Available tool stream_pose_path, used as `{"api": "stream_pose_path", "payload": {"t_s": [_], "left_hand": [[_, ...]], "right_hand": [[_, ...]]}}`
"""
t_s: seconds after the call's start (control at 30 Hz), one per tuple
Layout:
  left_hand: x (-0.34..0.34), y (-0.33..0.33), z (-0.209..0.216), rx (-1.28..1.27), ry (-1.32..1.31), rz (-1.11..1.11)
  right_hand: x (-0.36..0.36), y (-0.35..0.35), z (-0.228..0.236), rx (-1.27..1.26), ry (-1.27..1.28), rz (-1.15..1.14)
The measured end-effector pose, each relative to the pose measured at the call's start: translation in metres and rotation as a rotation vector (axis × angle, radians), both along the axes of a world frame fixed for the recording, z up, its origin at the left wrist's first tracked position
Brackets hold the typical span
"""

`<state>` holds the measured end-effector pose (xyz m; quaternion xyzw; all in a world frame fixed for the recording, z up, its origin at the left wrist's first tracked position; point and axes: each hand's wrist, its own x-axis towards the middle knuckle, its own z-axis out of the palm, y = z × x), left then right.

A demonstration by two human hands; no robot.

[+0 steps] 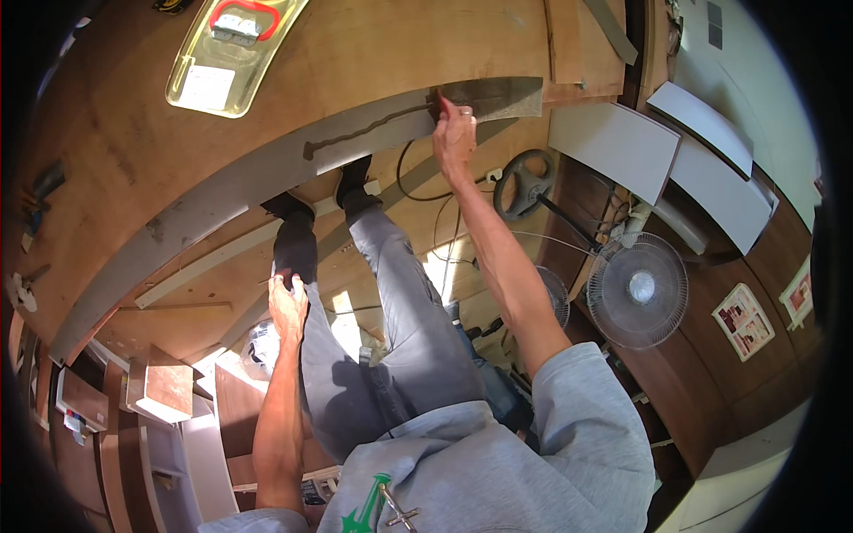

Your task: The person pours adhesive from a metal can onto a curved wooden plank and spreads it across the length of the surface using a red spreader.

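Note:
A long grey strip lies along the near edge of a wooden worktop. A bead of brown glue runs along it. The strip's right end bears a dark, wet-looking spread coat. My right hand grips a small red spreader, its working edge down on the strip where the bead meets the coat. On the worktop beyond lies a yellowish metal can with a red handle. My left hand rests on my left leg near the knee, fingers partly spread, holding nothing.
The wooden worktop fills the far side. A fan and a steering wheel stand to my right, near white panels. A black cable hangs below the strip. Wooden boxes are at left.

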<state>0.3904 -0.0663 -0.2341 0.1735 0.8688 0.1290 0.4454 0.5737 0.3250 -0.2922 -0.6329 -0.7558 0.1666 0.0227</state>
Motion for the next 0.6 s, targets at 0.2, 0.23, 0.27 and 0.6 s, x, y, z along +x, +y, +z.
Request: {"api": "stream_pose_path", "payload": {"t_s": [0.2,0.23,0.27,0.6], "left_hand": [[-0.004,-0.001,0.002,0.015,0.026,0.014],[-0.005,0.001,0.001,0.007,0.014,0.015],[-0.005,0.003,0.002,-0.002,-0.001,0.015],[-0.006,-0.002,0.002,-0.027,-0.038,0.011]], "right_hand": [[0.013,0.002,-0.003,-0.007,0.108,0.150],[0.024,0.013,-0.001,-0.025,0.094,0.149],[0.036,0.023,0.002,-0.045,0.076,0.146],[0.048,0.003,0.003,0.048,-0.036,0.407]]}}
